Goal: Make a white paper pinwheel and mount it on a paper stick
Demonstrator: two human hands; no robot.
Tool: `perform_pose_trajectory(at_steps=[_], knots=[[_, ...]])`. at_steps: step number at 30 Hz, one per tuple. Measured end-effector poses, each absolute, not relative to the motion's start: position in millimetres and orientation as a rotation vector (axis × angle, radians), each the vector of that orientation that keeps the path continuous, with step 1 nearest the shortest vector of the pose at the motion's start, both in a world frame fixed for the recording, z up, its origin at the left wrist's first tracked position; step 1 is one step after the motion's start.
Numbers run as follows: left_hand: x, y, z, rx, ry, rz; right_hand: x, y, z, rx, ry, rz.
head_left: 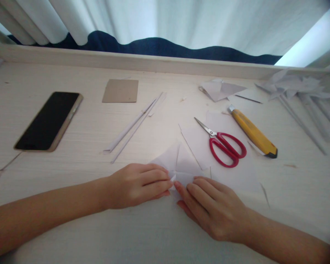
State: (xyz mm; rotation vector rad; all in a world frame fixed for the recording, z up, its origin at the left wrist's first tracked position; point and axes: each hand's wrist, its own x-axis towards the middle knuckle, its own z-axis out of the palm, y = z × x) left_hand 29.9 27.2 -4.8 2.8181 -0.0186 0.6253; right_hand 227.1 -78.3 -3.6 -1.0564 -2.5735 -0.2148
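A creased piece of white paper (185, 159) lies on the table between my two hands, its upper corners fanned out past the fingers. My left hand (144, 183) is closed on the paper's left side, fingers pressed together near its centre. From the right, my right hand (209, 205) pinches it, its index fingertip at a small raised fold close to the left fingertips. The paper's lower part is mostly covered by both hands. Just beyond my right hand, red-handled scissors (220, 143) rest with slightly parted blades on a flat white sheet (244, 176).
A yellow box cutter (254, 132) lies right of the scissors. Rolled paper sticks (132, 130) and a brown cardboard square (121, 91) are beyond my left hand, with a phone (49, 121) farther left. Folded paper (221, 90) and paper pinwheels (299, 88) sit at the back right.
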Motion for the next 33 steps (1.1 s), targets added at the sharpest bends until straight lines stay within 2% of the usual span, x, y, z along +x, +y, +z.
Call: perform_pose_trajectory(at_steps=[14,22,33], knots=[[27.7,27.8,-2.1,2.922,0.098,0.663,227.6,-78.3,-4.2,-1.026,-2.514,-0.175],[28.0,27.2,-1.9,2.926,0.145,0.661,227.6,-76.9,-4.5,-1.019,-2.525,-0.001],[29.3,27.5,-5.0,2.911,0.197,0.644,230.8,-78.7,-8.4,-0.945,-2.552,-0.067]])
